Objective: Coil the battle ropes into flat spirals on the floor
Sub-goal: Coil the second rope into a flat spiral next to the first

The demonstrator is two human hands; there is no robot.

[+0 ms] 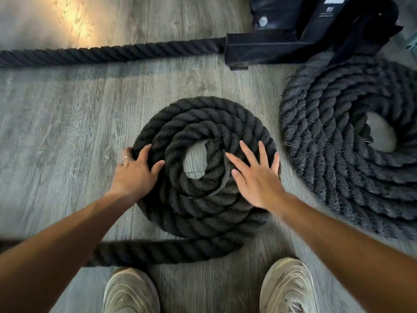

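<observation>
A person bends over a half-wound coil (pixel 204 168) of thick black battle rope lying flat on a grey wood-grain floor (pixel 67 123), seen from a head-worn camera looking down past both forearms. The left hand (pixel 135 170) sits at the coil's left edge, its fingers curled over the outermost turn and gripping it, a ring visible on one finger. The right hand (pixel 255 175) lies on the coil's right side with fingers straight and spread wide, palm down on the turns and holding nothing. The coil shows several turns round a small open centre where the floor shows through, and a flat strap-like end lies across the inner turns near the right hand's fingertips. From the coil's near edge a loose length of rope (pixel 144 253) runs off to the left, passing under the left forearm. Just nearer the camera than that length stand two pale sports shoes (pixel 132 290), toes pointing at the coil. To the right of the coil, close by but not touching it, rests a larger second coil (pixel 338 154), already wound, its own centre open. Beyond the coil a straight run of rope (pixel 108 51) stretches across the floor to a black metal frame base (pixel 270 47) with a bolt head showing, beyond the second coil.
</observation>
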